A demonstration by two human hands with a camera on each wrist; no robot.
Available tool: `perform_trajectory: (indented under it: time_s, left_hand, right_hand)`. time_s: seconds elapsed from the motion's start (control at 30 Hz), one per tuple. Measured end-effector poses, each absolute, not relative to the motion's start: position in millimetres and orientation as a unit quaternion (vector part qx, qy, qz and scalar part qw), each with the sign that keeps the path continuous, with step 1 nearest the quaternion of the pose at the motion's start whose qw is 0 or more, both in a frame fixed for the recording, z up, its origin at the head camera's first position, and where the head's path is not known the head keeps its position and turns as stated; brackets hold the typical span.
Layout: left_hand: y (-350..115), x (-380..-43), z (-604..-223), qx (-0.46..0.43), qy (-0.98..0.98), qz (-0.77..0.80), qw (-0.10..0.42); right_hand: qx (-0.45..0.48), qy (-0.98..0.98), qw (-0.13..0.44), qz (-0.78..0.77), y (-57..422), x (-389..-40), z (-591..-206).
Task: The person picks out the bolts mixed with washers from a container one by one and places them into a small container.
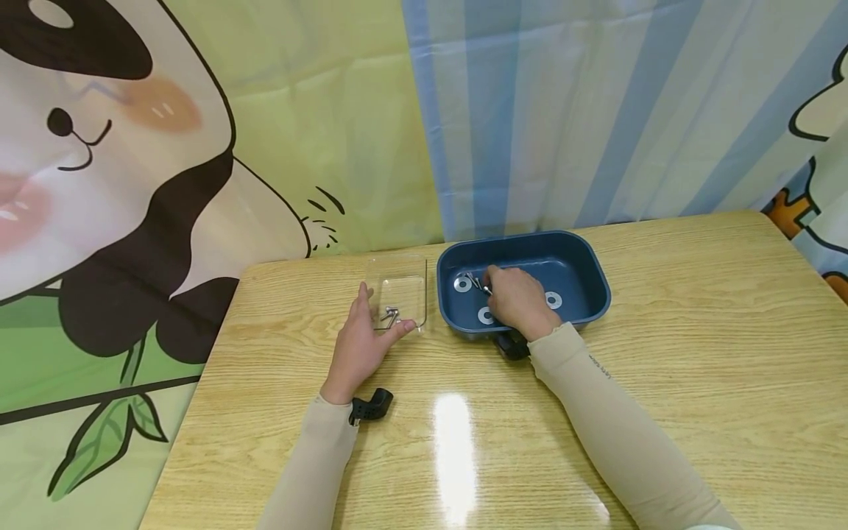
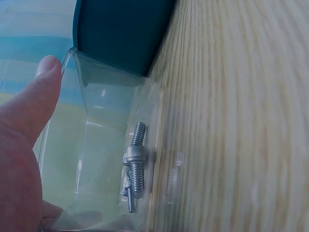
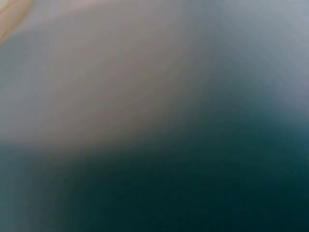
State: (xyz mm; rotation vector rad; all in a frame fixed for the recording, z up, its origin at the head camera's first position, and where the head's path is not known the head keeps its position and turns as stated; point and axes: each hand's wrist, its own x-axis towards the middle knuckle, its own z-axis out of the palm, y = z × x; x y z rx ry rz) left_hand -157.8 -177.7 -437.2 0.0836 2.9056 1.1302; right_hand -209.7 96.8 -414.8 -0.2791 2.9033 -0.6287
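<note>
While feeling with the right hand (image 1: 519, 300) among metal screws (image 1: 474, 281) at the left end of the blue bin (image 1: 570, 278), seemed busy picking one out; couldn't tell whether gripped or only touched. Probably called next for a fine fingertip pinch and a lift clear. Saw pale ringed discs (image 1: 553, 299) there too. Rested the left hand (image 1: 358, 344), outstretched, against the clear box (image 1: 405, 288), with bolts (image 2: 135, 154) inside.

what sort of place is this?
Probably an indoor tabletop workstation: a wood-grain table, a cartoon-print cloth backdrop right behind it, and a blue tray beside a clear box holding screws.
</note>
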Motion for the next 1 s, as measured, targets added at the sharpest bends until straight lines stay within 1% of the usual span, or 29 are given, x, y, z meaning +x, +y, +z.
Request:
perform_trajectory:
  time_s: [0.7, 1.0]
  left_hand:
    - [-178.1, -157.3, -438.2, 0.027, 0.932, 0.361, 0.011]
    - [-178.0, -157.8, -438.2, 0.03, 0.933, 0.358, 0.006]
  right_hand:
    - [-0.1, 0.967, 0.023, -0.234, 96.7, -206.6, -411.0]
    - [-0.111, 0.961, -0.028, -0.253, 95.6, -204.8, -409.8]
